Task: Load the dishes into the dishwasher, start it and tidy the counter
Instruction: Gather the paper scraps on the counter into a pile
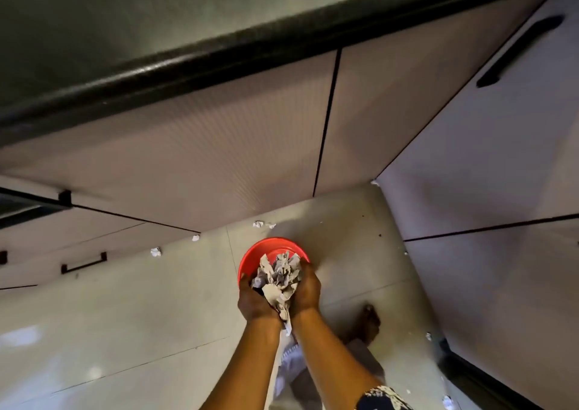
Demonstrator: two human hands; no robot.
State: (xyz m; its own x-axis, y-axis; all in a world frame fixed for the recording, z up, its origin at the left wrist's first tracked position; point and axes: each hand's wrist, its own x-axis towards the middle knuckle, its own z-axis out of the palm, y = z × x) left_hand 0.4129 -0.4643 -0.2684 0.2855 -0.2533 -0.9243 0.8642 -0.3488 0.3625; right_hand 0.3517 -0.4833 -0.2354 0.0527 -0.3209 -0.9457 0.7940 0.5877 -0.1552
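Observation:
A bundle of crumpled grey-white paper sits cupped between both my hands, right over a red round bin that stands on the tiled floor. My left hand holds the bundle from the left, fingers curled around it. My right hand holds it from the right in the same way. A strip of the paper hangs down between my wrists. The near part of the bin's rim is hidden behind the paper and my hands.
Small paper scraps lie on the floor along the cabinet base, more at the lower right. Pale cabinet doors stand under a dark counter edge. A black handle marks the right cabinet. My foot is beside the bin.

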